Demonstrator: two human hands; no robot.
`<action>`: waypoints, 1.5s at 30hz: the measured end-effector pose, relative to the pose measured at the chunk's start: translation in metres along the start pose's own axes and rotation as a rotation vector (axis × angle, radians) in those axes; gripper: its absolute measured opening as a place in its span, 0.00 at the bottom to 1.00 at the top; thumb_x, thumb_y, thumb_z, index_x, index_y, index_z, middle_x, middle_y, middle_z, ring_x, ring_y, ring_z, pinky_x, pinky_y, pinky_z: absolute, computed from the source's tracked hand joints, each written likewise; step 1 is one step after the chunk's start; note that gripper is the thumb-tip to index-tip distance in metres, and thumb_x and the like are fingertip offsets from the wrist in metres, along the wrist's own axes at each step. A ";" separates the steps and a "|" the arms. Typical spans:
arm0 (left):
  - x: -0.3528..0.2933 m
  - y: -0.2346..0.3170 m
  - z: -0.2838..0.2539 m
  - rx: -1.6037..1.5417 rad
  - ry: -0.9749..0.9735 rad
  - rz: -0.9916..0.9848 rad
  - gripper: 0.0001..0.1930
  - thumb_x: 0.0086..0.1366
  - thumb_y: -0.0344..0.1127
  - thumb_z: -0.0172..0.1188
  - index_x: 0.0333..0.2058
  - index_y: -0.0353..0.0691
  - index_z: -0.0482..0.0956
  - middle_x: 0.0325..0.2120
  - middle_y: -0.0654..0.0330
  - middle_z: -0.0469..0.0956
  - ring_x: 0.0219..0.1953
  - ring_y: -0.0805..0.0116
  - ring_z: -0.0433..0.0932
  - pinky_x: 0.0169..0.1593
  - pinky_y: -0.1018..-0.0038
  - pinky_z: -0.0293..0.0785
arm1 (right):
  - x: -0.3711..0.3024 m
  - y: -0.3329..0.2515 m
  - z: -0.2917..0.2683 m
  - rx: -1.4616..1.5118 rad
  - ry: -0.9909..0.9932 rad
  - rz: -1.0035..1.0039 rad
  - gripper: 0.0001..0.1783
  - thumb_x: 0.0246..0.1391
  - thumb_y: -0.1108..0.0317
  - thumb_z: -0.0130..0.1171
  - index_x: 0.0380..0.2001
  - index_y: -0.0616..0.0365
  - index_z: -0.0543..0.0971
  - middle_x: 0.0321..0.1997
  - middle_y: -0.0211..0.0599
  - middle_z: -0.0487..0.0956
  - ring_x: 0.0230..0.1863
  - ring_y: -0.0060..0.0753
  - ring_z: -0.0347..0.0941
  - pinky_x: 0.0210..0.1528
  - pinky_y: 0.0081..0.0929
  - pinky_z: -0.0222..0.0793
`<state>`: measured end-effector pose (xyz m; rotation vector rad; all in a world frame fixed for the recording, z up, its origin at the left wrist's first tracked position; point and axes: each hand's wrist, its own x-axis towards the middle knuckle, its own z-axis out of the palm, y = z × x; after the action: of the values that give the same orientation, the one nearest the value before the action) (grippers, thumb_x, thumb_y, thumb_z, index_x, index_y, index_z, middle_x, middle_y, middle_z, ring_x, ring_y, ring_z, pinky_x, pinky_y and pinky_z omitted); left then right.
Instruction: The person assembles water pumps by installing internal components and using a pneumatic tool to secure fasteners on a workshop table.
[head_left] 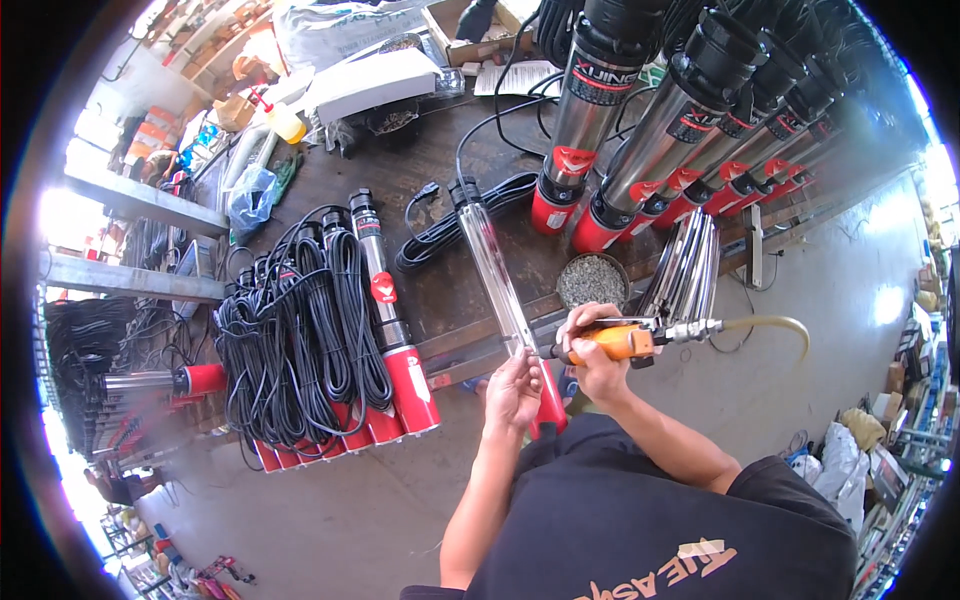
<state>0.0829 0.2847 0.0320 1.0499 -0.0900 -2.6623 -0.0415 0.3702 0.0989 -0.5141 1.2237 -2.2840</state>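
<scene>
A slim steel pump (488, 255) with a black cap and a red lower end lies across the table edge, its red end close to my body. My right hand (600, 362) grips an orange air screwdriver (622, 343), its tip pointing left at the pump's side. A pale air hose (775, 322) runs off from the tool's back. At the pump's lower part, beside the tool tip, my left hand (513, 388) has its fingertips pinched together; whatever is between them is too small to name. A round bowl (592, 282) of small metal pieces sits just beyond my right hand.
Shiny metal strips (685, 268) lie right of the bowl. Large steel pumps (592, 110) stand in a row at the far right. To the left are several pumps with coiled black cables (300, 350). A coiled cable (460, 228) rests beside the pump; a white box (375, 85) is farther back.
</scene>
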 end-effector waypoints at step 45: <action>0.028 0.031 0.013 0.305 0.339 -0.107 0.10 0.71 0.36 0.52 0.34 0.35 0.77 0.18 0.67 0.69 0.15 0.79 0.61 0.18 0.80 0.57 | 0.008 0.070 -0.024 -0.096 -0.037 -0.122 0.12 0.52 0.86 0.54 0.40 0.62 0.73 0.42 0.41 0.74 0.36 0.24 0.74 0.42 0.23 0.75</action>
<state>0.0619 0.2469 0.0275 1.6283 -0.3893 -2.5711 -0.0440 0.3483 0.0281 -0.6799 1.3217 -2.3134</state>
